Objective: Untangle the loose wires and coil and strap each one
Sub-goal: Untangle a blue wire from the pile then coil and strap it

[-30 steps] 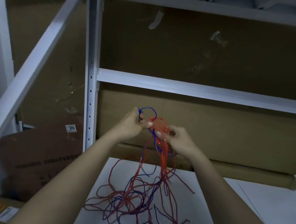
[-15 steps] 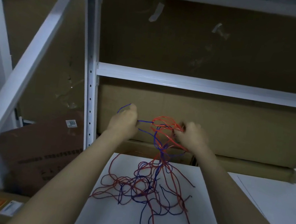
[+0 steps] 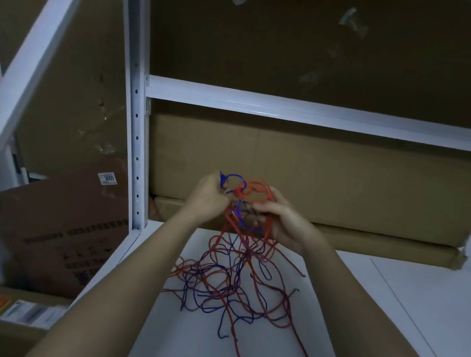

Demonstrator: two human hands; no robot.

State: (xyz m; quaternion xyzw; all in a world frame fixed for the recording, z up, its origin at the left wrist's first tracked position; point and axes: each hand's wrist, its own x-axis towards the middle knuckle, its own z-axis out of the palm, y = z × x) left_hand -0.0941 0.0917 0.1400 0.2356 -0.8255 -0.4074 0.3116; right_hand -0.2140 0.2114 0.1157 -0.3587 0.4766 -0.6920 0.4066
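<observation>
2 hands (image 3: 249,208) pinch tangle (red wires (image 3: 248,273), blue wires (image 3: 238,180)) above shelf (image 3: 389,318).

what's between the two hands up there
In the head view, a knot of looped wire spans the gap: a blue wire loop pinched by the left hand, crossing into red wire loops held by the right hand.

Hands close in again: the left hand (image 3: 207,197) and right hand (image 3: 285,219), drawn apart half a second ago with a blue strand stretched between them, now sit near each other, each gripping the raised wire tangle (image 3: 243,200), where a blue loop (image 3: 235,180) stands up beside the red loops; the trailing wires (image 3: 232,282) lie differently on the white surface (image 3: 389,318)
</observation>
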